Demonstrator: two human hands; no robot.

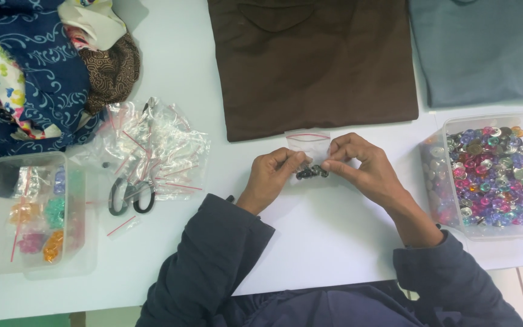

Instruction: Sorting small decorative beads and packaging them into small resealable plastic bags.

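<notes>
The small clear zip bag (309, 147) looks light, thin and slippery, so it is best pinched near its lower edge, where a cluster of small dark buttons (312, 172) weighs it down. It is transparent with a red seal line across the top. The left hand (272, 177) and right hand (363, 166) both pinch it just above the white surface (310, 236), below the folded brown cloth (313, 63).
</notes>
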